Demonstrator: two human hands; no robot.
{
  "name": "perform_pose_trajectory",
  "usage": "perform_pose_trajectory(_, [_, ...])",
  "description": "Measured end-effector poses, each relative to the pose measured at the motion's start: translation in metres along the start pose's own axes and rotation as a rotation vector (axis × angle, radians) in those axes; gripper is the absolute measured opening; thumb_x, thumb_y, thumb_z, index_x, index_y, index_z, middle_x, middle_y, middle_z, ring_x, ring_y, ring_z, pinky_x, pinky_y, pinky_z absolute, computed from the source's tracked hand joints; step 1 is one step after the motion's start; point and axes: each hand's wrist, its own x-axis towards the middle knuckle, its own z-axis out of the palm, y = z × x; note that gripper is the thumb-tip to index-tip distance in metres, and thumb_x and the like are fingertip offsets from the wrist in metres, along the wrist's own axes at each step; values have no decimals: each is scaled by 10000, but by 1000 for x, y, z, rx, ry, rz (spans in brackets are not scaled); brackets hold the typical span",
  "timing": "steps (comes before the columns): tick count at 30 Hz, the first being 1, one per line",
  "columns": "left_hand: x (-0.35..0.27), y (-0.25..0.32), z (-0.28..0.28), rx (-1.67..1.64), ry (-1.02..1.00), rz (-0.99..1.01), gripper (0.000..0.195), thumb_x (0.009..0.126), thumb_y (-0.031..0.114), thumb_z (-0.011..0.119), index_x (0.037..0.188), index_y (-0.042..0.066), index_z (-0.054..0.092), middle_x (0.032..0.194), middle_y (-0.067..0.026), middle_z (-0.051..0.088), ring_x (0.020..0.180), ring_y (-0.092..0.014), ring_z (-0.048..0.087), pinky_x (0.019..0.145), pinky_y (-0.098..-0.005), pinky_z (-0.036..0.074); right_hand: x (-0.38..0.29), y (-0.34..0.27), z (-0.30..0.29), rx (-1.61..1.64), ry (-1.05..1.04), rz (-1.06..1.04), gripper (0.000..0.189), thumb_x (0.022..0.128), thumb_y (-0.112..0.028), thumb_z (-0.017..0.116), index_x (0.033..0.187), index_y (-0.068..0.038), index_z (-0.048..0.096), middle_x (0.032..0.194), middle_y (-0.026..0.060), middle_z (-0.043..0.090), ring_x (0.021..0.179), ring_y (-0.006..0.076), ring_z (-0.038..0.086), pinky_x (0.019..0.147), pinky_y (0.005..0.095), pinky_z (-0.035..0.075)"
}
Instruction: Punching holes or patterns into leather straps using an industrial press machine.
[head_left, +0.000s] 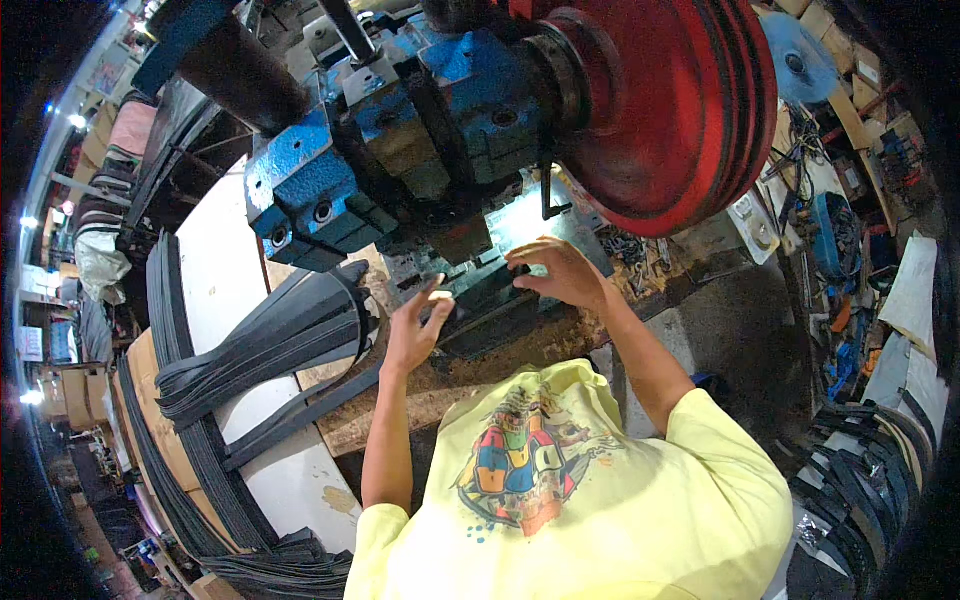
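In front of me stands a blue power press (360, 150) with a large red flywheel (675, 112) on its right. My left hand (418, 326) is at the front left of the lit metal die plate (480, 281), thumb and fingers apart. A dark strip (487, 300) runs along the plate's front edge between my hands. Over the plate's right part, my right hand (559, 274) curves its thumb and fingers around something small and dark. Whether that is the strip's end is unclear. Beside my left hand lies a bundle of black flat strips (262, 349), tied by a band.
More long black strips (202, 450) lie across a white board (262, 435) at left. A worn wooden bench (525, 341) is under the die. Loose metal tools (637, 262) rest right of it. A heap of black strips (855, 487) sits at lower right, near a blue fan (796, 60) farther up.
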Motion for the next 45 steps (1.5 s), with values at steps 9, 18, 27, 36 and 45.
perform_pose_trajectory(9, [45, -4, -16, 414, -15, 211, 475, 855, 383, 752, 1230, 98, 687, 1120, -248, 678, 1032, -393, 660, 884, -425, 513, 30, 49, 32, 177, -111, 483, 397, 869, -319, 738, 1179, -87, 653, 992, 155, 717, 853, 287, 681, 761, 401, 531])
perform_pose_trajectory(18, [71, -20, -33, 634, -121, 193, 444, 878, 431, 709, 1201, 126, 700, 1135, -194, 663, 1052, -387, 616, 917, -447, 500, 15, 57, 24, 250, -22, 481, 329, 879, -298, 719, 1113, -68, 684, 826, 84, 703, 742, 175, 664, 699, 331, 532])
perform_pose_trajectory(27, [69, -30, -38, 744, -31, 335, 420, 882, 443, 698, 1213, 185, 707, 1058, -206, 644, 964, -386, 641, 809, -435, 535, 27, 61, 36, 33, -60, 510, 290, 882, -353, 677, 1033, -105, 675, 830, 96, 691, 769, 235, 671, 707, 370, 522])
perform_pose_trajectory(36, [68, -28, -41, 714, -78, 290, 417, 877, 409, 714, 1231, 188, 699, 1001, -178, 632, 920, -361, 631, 785, -436, 519, 31, 65, 38, 81, -72, 439, 288, 936, -368, 626, 1030, -103, 688, 790, 87, 672, 730, 187, 637, 697, 343, 505])
perform_pose_trajectory(45, [68, -19, -41, 661, -116, 226, 419, 872, 375, 722, 1220, 142, 700, 979, -185, 620, 947, -361, 600, 818, -435, 492, 12, 59, 17, 298, 135, 429, 334, 930, -338, 661, 1047, -28, 701, 933, 121, 731, 866, 222, 693, 788, 361, 536])
